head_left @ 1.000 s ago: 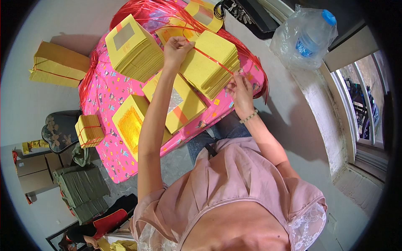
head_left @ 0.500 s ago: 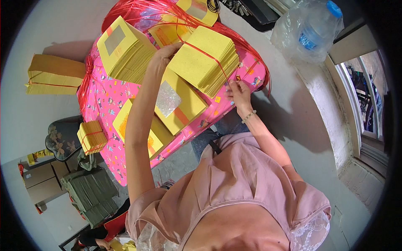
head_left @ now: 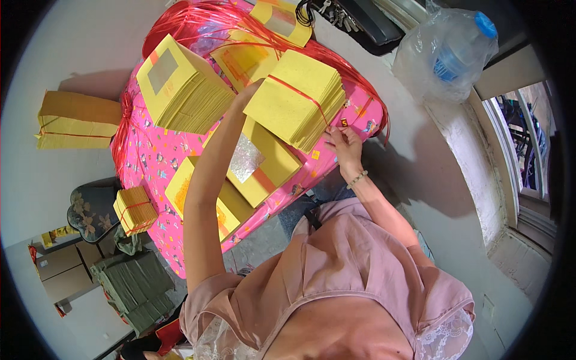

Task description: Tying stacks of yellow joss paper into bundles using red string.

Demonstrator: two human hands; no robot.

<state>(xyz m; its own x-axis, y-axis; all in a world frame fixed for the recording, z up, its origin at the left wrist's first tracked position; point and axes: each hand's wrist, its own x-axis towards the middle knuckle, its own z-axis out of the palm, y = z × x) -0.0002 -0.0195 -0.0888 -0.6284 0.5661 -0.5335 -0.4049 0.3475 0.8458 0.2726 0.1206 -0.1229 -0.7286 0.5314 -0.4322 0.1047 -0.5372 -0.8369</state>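
A thick stack of yellow paper [head_left: 294, 99] with a red plastic string [head_left: 297, 90] across its top tilts above the pink patterned table. My left hand [head_left: 251, 96] reaches round the stack's left side and grips it; its fingers are mostly hidden behind the paper. At the stack's right lower corner, my right hand [head_left: 346, 147] pinches the string between thumb and fingers. Beneath the tilted stack lies a yellow packet [head_left: 273, 168] with a silver square and an orange band. Another tall yellow stack [head_left: 186, 90] stands to the left of my left hand.
Loose red strings [head_left: 240, 24] spread over the table's far edge. A small tied yellow bundle [head_left: 135, 210] sits at the left edge, near a dark floral chair [head_left: 93, 210]. On the right, a bagged plastic bottle [head_left: 450, 54] stands by the window. A black case with keys [head_left: 360, 21] lies far back.
The whole view has shifted slightly, with the table and stacks appearing a little lower. Both hands stay at the tied stack, the right one still pinching the string.
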